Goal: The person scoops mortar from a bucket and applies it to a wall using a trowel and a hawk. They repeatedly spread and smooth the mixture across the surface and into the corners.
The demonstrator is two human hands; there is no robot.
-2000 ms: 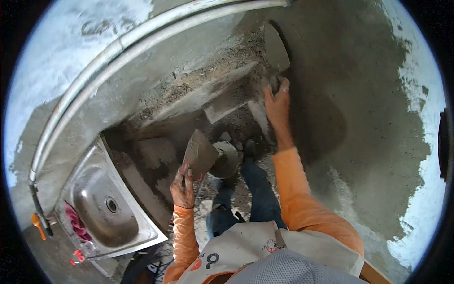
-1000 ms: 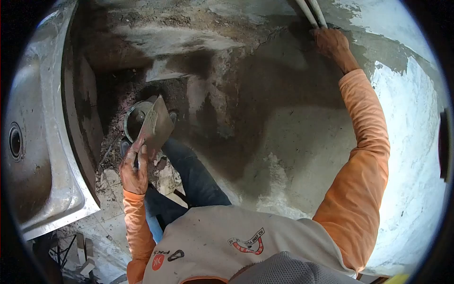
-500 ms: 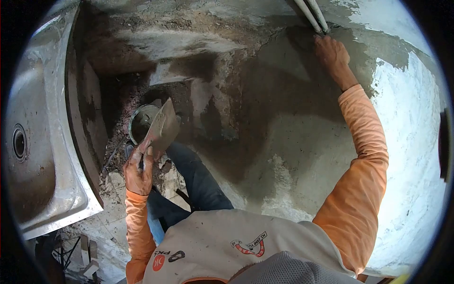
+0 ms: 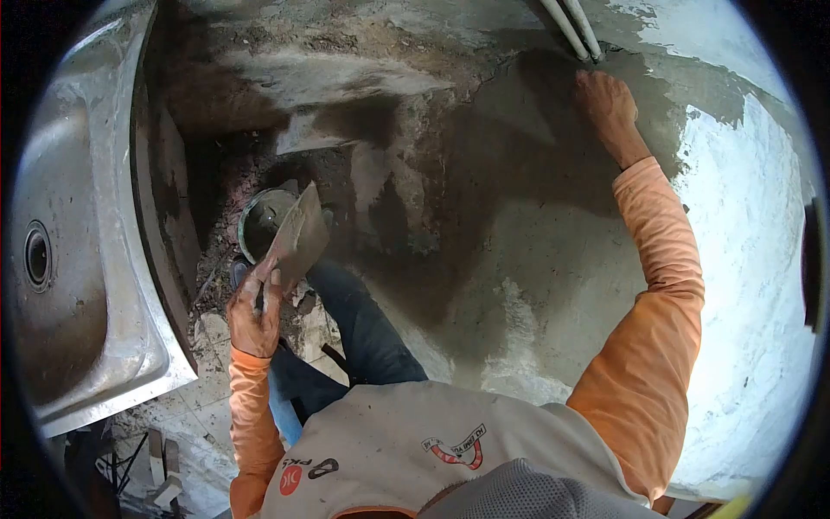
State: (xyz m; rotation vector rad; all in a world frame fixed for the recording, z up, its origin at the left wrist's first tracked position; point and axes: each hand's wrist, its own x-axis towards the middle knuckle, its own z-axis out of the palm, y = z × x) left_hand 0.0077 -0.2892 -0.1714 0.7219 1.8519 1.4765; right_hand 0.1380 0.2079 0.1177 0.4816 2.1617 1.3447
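Note:
My left hand (image 4: 254,316) grips a flat, mortar-smeared board (image 4: 299,235), which is tilted on edge in front of a round bucket (image 4: 260,227). Against the grey plastered wall (image 4: 553,259), my right hand (image 4: 609,111) is closed, back of the hand up, just below two pale pipes (image 4: 571,28). What its fingers hold, if anything, is hidden behind the hand. The plaster around that hand looks dark and damp.
A metal sink (image 4: 82,320) with a round drain stands at the left. Rubble (image 4: 212,285) lies on the tiled floor beside the bucket. Wood pieces (image 4: 164,467) are at the lower left. A rough ledge (image 4: 337,78) runs along the top.
My right hand and forearm have shifted very slightly left. The view has moved a little, and the board in my left hand is held almost as before.

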